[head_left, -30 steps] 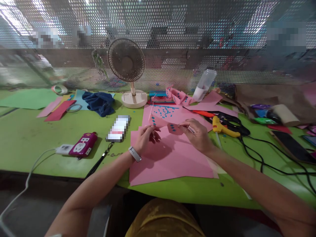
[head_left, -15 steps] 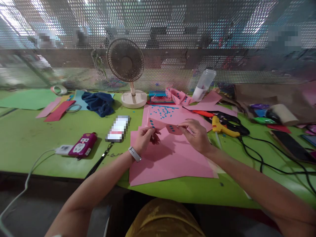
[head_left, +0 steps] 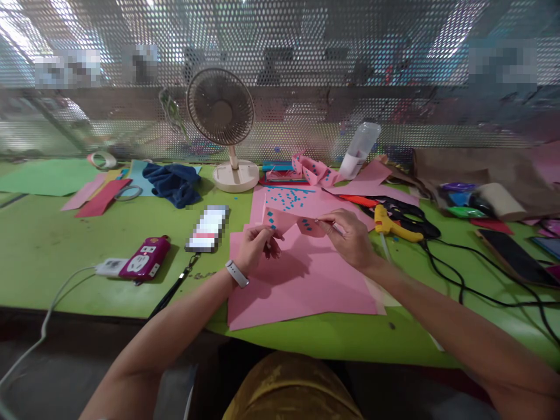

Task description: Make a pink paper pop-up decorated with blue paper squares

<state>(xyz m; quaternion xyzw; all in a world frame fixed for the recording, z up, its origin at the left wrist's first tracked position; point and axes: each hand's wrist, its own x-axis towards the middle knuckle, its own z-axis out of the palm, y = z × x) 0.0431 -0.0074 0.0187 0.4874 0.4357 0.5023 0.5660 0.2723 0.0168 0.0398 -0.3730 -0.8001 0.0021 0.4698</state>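
My left hand point(head_left: 256, 248) is closed on the left end of a small folded pink paper piece point(head_left: 291, 221) dotted with blue spots. A white watch sits on that wrist. My right hand point(head_left: 352, 236) pinches the right end of the same piece, with a thin pale stick between its fingers. Both hands hover just above a large pink paper sheet point(head_left: 301, 286) on the green table point(head_left: 56, 245). Behind the piece lies another pink sheet point(head_left: 301, 198) scattered with several small blue dots.
A yellow glue gun point(head_left: 394, 224) and black cables point(head_left: 481, 286) lie right of my hand. A small fan point(head_left: 223, 125), a blue cloth point(head_left: 172, 181), a pink power strip point(head_left: 144, 259), a phone point(head_left: 511, 256), a clear bottle point(head_left: 361, 149) and coloured papers point(head_left: 48, 175) surround the work spot.
Both hands stay on the folded pink piece with only slight finger shifts; the right hand has edged a little left and up.
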